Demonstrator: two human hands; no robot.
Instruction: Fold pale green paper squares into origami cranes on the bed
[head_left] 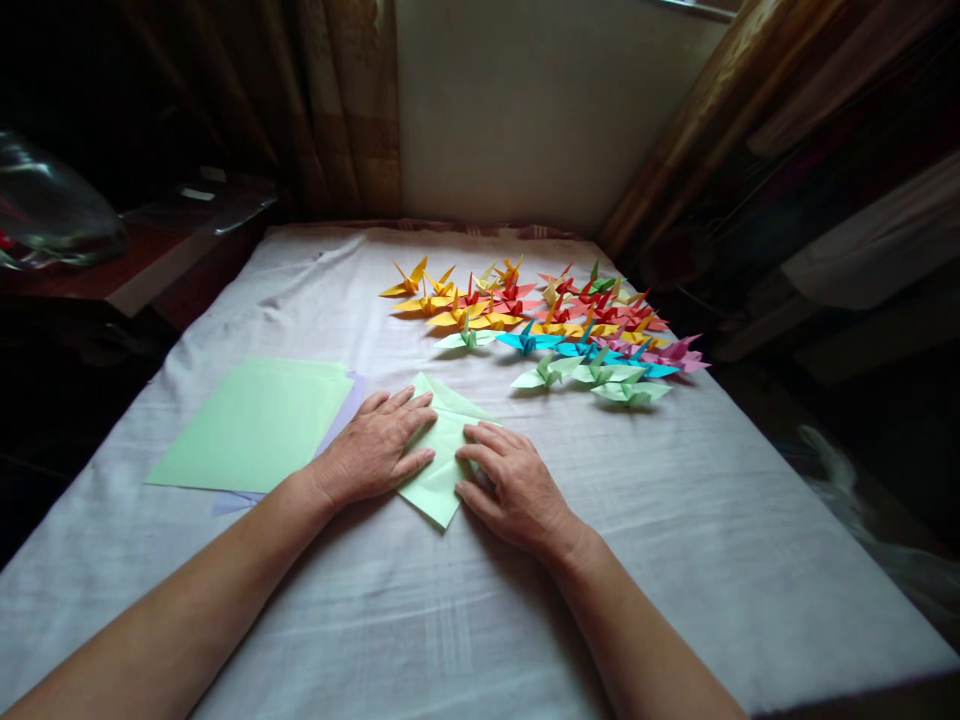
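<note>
A light green folded sheet of origami paper (441,485) lies on the cloth, with crease lines across it and one corner toward me. My left hand (379,445) rests on its left side, fingers stretched out over the paper. On the right edge lie the fingertips of my right hand (514,480), slightly bent and apart. Neither hand grips the paper; parts of its sides are hidden under the fingers. Left of my left hand is a stack of flat light green paper sheets (247,425), with purple sheets (345,405) showing beneath.
Several folded paper cranes (529,341) in yellow, red, blue, pink and green stand in rows at the back right. A white cloth (675,560) covers the table. A clear glass jar (56,205) is on a wooden surface at left. Curtains (337,110) hang behind.
</note>
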